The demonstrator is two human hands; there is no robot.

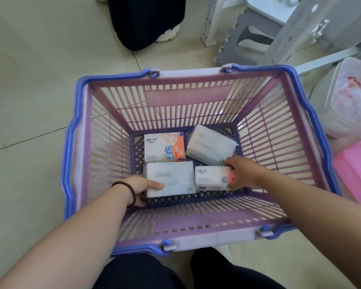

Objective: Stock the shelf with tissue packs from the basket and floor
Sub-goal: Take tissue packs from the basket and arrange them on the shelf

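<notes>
Reaching into the basket (196, 234), the left hand (140, 188) gripped the seven-o'clock tissue pack (170, 178) while the right hand (241, 173) clutched the five-o'clock pack (212, 177), seemingly readying both for shelving.

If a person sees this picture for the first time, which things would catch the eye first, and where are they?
Probably the big purple basket with blue rim, which fills the middle of the view on the tiled floor. On its bottom lie four tissue packs; the left hand grips the plain white pack at the near left, and the right hand grips the near-right printed pack. The orange-patterned pack at the far left is the brightest.
</notes>
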